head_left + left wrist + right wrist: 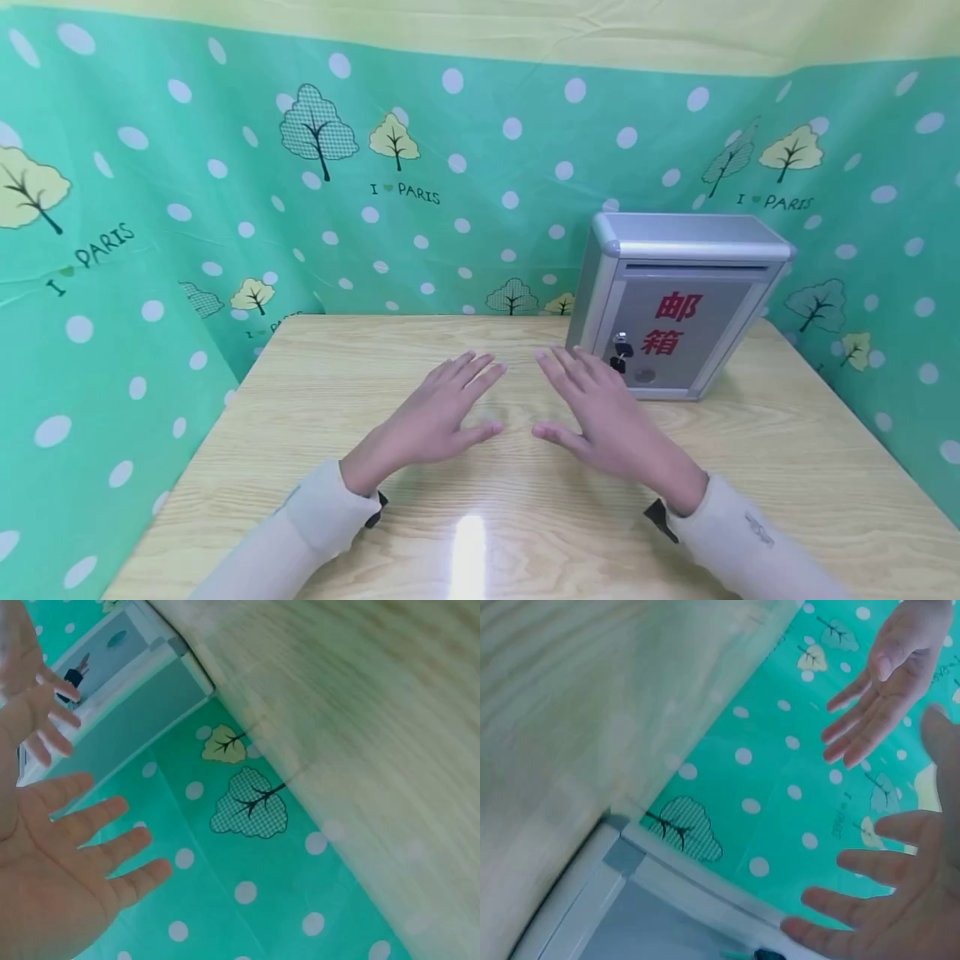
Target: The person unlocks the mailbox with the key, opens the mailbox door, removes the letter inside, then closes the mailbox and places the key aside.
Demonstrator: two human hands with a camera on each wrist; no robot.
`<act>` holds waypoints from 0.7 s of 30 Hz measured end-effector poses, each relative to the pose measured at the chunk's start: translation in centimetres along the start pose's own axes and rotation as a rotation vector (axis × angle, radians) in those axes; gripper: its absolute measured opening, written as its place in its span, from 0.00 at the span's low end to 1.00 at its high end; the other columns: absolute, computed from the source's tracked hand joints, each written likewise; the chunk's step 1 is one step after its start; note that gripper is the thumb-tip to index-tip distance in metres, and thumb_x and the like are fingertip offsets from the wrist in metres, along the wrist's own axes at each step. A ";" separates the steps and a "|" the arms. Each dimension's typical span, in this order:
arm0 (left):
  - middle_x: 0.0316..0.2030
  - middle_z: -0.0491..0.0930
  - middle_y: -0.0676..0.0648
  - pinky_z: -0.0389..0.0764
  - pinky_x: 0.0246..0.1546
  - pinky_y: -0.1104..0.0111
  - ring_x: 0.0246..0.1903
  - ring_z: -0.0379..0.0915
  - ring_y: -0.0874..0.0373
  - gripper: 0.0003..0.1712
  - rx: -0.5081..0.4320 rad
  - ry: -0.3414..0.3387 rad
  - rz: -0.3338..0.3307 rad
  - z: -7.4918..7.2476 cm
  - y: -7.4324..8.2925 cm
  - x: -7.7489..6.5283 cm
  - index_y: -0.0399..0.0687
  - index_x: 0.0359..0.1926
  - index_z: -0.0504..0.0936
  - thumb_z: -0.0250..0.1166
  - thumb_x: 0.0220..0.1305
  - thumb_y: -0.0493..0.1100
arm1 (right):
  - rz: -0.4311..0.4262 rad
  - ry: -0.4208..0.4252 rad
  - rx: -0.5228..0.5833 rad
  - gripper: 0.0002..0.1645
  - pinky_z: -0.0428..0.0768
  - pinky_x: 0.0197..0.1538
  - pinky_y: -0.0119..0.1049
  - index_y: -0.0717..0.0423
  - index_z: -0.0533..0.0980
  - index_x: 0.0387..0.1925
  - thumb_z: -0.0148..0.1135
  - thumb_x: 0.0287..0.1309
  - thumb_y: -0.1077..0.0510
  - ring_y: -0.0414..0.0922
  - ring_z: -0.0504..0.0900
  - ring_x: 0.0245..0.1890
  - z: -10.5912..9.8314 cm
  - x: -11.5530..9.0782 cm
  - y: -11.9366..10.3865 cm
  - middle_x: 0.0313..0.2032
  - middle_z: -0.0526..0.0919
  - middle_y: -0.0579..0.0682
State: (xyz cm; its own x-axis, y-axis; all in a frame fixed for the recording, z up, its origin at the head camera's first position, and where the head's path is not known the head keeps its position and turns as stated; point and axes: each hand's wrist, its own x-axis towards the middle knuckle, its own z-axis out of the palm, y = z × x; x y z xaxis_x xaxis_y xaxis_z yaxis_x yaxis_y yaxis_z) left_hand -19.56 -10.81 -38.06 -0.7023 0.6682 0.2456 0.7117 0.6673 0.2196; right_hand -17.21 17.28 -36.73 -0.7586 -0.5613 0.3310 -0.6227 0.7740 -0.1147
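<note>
Both hands hover over the wooden table with nothing in them. My left hand [435,412] is left of centre in the head view, fingers straight and spread, thumb pointing inward. Facing it, my right hand [607,417] is held the same way, its fingertips overlapping the lower left edge of the mailbox in this view. That grey metal mailbox [697,287] stands upright at the back right, with red characters and a slot near its top. Small keys [618,364] hang at its lock [621,338]. In the left wrist view the left palm [60,862] shows bare.
A light wood-grain table [337,375] lies beneath the hands, with a bright reflection near its front. Green dotted cloth [420,242] with printed trees rises behind the table and along both sides. The mailbox takes up the back right part of the tabletop.
</note>
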 end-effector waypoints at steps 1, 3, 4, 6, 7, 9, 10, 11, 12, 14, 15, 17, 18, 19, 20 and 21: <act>0.78 0.55 0.41 0.54 0.76 0.39 0.78 0.46 0.38 0.44 -0.016 0.012 -0.002 0.0 0.0 0.2 0.50 0.80 0.57 0.60 0.73 0.62 | 0.001 0.026 0.007 0.54 0.61 0.72 0.70 0.48 0.50 0.82 0.58 0.66 0.29 0.65 0.58 0.75 -0.2 0.0 0.2 0.78 0.56 0.58; 0.77 0.57 0.40 0.58 0.74 0.38 0.77 0.49 0.37 0.43 -0.047 0.042 0.007 -0.1 0.0 0.6 0.48 0.79 0.58 0.62 0.73 0.60 | -0.012 0.088 0.027 0.52 0.66 0.70 0.69 0.49 0.52 0.81 0.59 0.67 0.31 0.64 0.64 0.72 -0.6 -0.1 0.5 0.77 0.60 0.58; 0.77 0.58 0.40 0.60 0.74 0.39 0.76 0.51 0.38 0.43 -0.059 0.054 0.012 -0.1 0.0 0.8 0.48 0.79 0.59 0.62 0.73 0.59 | -0.023 0.126 0.033 0.51 0.68 0.69 0.68 0.50 0.53 0.81 0.59 0.68 0.32 0.63 0.66 0.71 -0.7 -0.1 0.7 0.76 0.62 0.58; 0.76 0.59 0.41 0.64 0.73 0.41 0.75 0.54 0.40 0.42 -0.072 0.077 0.024 -0.1 -0.1 1.3 0.49 0.79 0.59 0.62 0.73 0.59 | -0.052 0.221 0.039 0.48 0.71 0.68 0.65 0.53 0.57 0.79 0.57 0.70 0.32 0.61 0.70 0.68 -0.9 0.0 1.3 0.73 0.68 0.58; 0.76 0.60 0.41 0.65 0.72 0.42 0.74 0.56 0.42 0.41 -0.074 0.088 0.030 0.0 -0.1 1.5 0.49 0.79 0.59 0.62 0.73 0.59 | -0.068 0.276 0.043 0.47 0.74 0.67 0.63 0.54 0.60 0.78 0.55 0.70 0.32 0.60 0.72 0.66 -0.9 0.0 1.5 0.70 0.71 0.59; 0.75 0.61 0.42 0.67 0.72 0.45 0.73 0.58 0.44 0.41 -0.083 0.107 0.038 0.0 0.0 2.0 0.50 0.79 0.59 0.61 0.74 0.58 | -0.098 0.393 0.039 0.44 0.79 0.62 0.60 0.58 0.65 0.74 0.53 0.72 0.32 0.59 0.77 0.61 -1.0 0.1 2.1 0.66 0.76 0.60; 0.75 0.62 0.42 0.67 0.72 0.47 0.73 0.59 0.45 0.40 -0.085 0.114 0.037 0.0 0.0 2.3 0.50 0.79 0.59 0.61 0.74 0.58 | -0.113 0.453 0.038 0.42 0.81 0.59 0.59 0.60 0.68 0.72 0.52 0.73 0.33 0.59 0.78 0.58 -1.1 0.2 2.5 0.63 0.78 0.61; 0.75 0.62 0.43 0.68 0.72 0.47 0.73 0.59 0.46 0.40 -0.085 0.120 0.038 0.0 0.1 2.5 0.50 0.79 0.59 0.61 0.74 0.58 | -0.125 0.509 0.039 0.41 0.82 0.57 0.58 0.63 0.70 0.69 0.52 0.73 0.34 0.60 0.80 0.56 -1.2 0.3 2.8 0.60 0.80 0.62; 0.75 0.62 0.43 0.68 0.72 0.48 0.73 0.60 0.46 0.40 -0.089 0.125 0.039 0.0 0.2 2.9 0.50 0.79 0.60 0.61 0.74 0.58 | -0.135 0.561 0.038 0.40 0.84 0.54 0.57 0.65 0.72 0.67 0.52 0.74 0.35 0.60 0.81 0.54 -1.3 0.3 3.2 0.57 0.81 0.63; 0.74 0.63 0.44 0.68 0.72 0.49 0.72 0.60 0.46 0.39 -0.111 0.142 0.041 0.0 0.5 3.6 0.50 0.78 0.60 0.61 0.74 0.57 | -0.144 0.652 0.045 0.38 0.84 0.52 0.53 0.68 0.74 0.63 0.54 0.73 0.38 0.60 0.82 0.50 -1.7 0.5 3.9 0.53 0.83 0.65; 0.74 0.64 0.44 0.68 0.72 0.49 0.72 0.60 0.47 0.38 -0.120 0.148 0.040 0.0 0.7 3.9 0.50 0.78 0.61 0.61 0.74 0.56 | -0.149 0.699 0.053 0.37 0.84 0.51 0.51 0.70 0.76 0.61 0.56 0.73 0.39 0.61 0.82 0.48 -1.9 0.6 4.3 0.50 0.84 0.65; 0.74 0.64 0.45 0.68 0.72 0.50 0.72 0.60 0.48 0.37 -0.138 0.154 0.039 0.0 1.1 4.7 0.49 0.77 0.62 0.61 0.74 0.55 | -0.142 0.787 0.066 0.34 0.82 0.51 0.44 0.71 0.78 0.57 0.58 0.72 0.43 0.61 0.83 0.43 -2.3 0.7 5.2 0.45 0.85 0.66; 0.73 0.65 0.45 0.68 0.73 0.50 0.72 0.60 0.48 0.37 -0.149 0.155 0.038 0.1 1.3 5.0 0.49 0.77 0.63 0.61 0.74 0.55 | -0.135 0.831 0.069 0.32 0.81 0.49 0.40 0.72 0.79 0.55 0.59 0.71 0.44 0.61 0.83 0.40 -2.4 0.7 5.6 0.42 0.85 0.66; 0.73 0.65 0.45 0.68 0.73 0.50 0.72 0.60 0.48 0.37 -0.157 0.154 0.037 0.2 1.6 5.3 0.49 0.77 0.63 0.61 0.74 0.55 | -0.128 0.875 0.079 0.31 0.80 0.47 0.37 0.73 0.80 0.52 0.59 0.70 0.46 0.61 0.82 0.37 -2.5 0.7 6.0 0.39 0.85 0.67; 0.73 0.65 0.45 0.68 0.73 0.51 0.72 0.60 0.48 0.36 -0.160 0.152 0.036 0.3 1.8 5.7 0.49 0.77 0.63 0.61 0.74 0.54 | -0.116 0.914 0.078 0.29 0.78 0.45 0.34 0.73 0.80 0.50 0.59 0.69 0.47 0.60 0.81 0.33 -2.6 0.7 6.4 0.36 0.85 0.66; 0.73 0.66 0.45 0.68 0.73 0.51 0.72 0.61 0.48 0.36 -0.163 0.152 0.038 0.4 2.0 6.0 0.48 0.77 0.63 0.61 0.74 0.54 | -0.101 0.952 0.076 0.28 0.77 0.44 0.30 0.73 0.81 0.48 0.59 0.68 0.48 0.60 0.81 0.31 -2.6 0.6 6.8 0.34 0.84 0.66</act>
State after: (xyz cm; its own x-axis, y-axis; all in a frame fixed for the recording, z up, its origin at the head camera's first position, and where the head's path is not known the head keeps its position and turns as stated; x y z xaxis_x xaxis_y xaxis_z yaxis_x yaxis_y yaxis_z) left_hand -22.32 -5.34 -36.48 -0.6728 0.6263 0.3938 0.7398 0.5720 0.3543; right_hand -21.36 22.97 -34.87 -0.2476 -0.1251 0.9608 -0.7132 0.6947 -0.0933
